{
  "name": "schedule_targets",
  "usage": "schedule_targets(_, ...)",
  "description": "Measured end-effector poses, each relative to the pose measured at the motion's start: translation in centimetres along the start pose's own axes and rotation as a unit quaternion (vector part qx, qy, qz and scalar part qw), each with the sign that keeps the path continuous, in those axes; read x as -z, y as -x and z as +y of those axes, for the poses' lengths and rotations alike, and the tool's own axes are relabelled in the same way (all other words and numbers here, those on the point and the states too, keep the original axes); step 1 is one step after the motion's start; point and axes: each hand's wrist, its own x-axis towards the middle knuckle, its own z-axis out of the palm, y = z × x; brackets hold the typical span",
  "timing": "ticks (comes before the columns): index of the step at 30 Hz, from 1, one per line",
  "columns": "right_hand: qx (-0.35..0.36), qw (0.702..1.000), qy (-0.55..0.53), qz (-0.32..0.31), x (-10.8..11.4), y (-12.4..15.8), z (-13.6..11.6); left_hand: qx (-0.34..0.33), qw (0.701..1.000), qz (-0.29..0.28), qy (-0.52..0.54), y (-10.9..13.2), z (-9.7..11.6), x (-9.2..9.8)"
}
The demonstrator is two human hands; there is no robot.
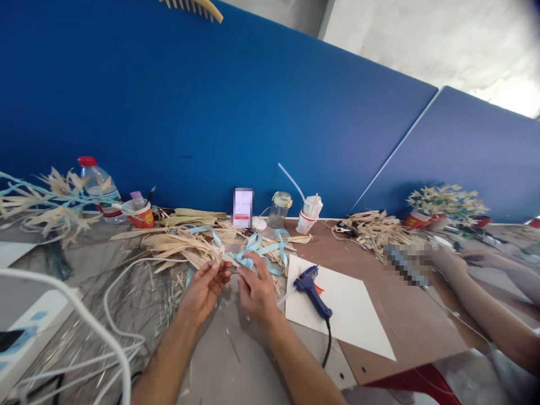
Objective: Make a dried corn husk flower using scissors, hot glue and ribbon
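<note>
My left hand (203, 289) is closed in a pinch over the table's middle, with a small pale piece of dried husk (220, 254) at its fingertips. Just to its right, my right hand (259, 292) has its fingers bent but apart, and I see nothing held in it. Beyond both hands lies a heap of dried husk strips (181, 247), with loops of light blue ribbon (253, 244) on it. A blue hot glue gun (312, 291) rests on a white sheet (354, 315) to the right of my right hand.
White cables (112, 304) and a power strip (37, 332) occupy the left. Along the blue partition (211, 112) stand a red-capped bottle (101, 185), paper cups (307, 223), a phone (242, 208) and a clear jar (279, 211). Another person's arm (476, 298) reaches in at right.
</note>
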Motion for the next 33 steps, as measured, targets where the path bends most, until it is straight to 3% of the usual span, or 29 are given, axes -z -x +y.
schedule_targets(5, -0.115, 0.990, -0.064, 0.053, 1.3, -0.6, 1.0, -0.025, 0.999, -0.014, -0.025, -0.2, -0.3, 0.2)
schedule_targets(10, -0.122, 0.980, -0.083, 0.134, 1.9, -1.3, 1.9, -0.011, 0.996, -0.073, -0.056, 0.3, -0.3, -0.2)
schedule_targets(12, -0.136, 0.976, -0.137, 0.097, 1.8, -1.5, 2.1, -0.002, 0.990, -0.109, -0.086, 0.7, -0.2, -0.4)
schedule_targets(14, -0.180, 0.957, -0.227, -0.011, 1.4, -1.6, 2.2, 0.006, 0.982, -0.145, -0.121, 1.0, -0.1, -0.4)
schedule_targets(16, -0.249, 0.902, -0.321, -0.147, 1.1, -1.5, 2.3, 0.008, 0.975, -0.170, -0.146, 1.3, -0.1, -0.4)
schedule_targets(19, -0.353, 0.771, -0.441, -0.294, 1.1, -1.4, 2.1, -0.007, 0.971, -0.184, -0.156, 1.4, -0.1, -0.3)
schedule_targets(21, -0.392, 0.698, -0.498, -0.333, 1.3, -1.3, 1.7, -0.013, 0.971, -0.183, -0.153, 1.4, -0.1, -0.3)
schedule_targets(23, -0.415, 0.666, -0.522, -0.333, 1.4, -1.3, 1.3, -0.015, 0.972, -0.181, -0.150, 1.5, 0.1, -0.4)
schedule_targets(25, -0.440, 0.666, -0.516, -0.310, 1.2, -1.3, 1.2, -0.022, 0.973, -0.175, -0.150, 1.4, 0.1, -0.4)
schedule_targets(27, -0.458, 0.694, -0.487, -0.268, 0.9, -1.3, 1.4, -0.033, 0.974, -0.161, -0.153, 1.2, 0.1, -0.4)
schedule_targets(29, -0.452, 0.736, -0.456, -0.216, 0.6, -1.2, 1.8, -0.048, 0.977, -0.133, -0.158, 0.9, -0.1, -0.2)
schedule_targets(33, -0.401, 0.848, -0.332, -0.103, 0.3, -1.3, 2.4, -0.052, 0.983, -0.080, -0.160, 0.3, -0.7, -0.2)
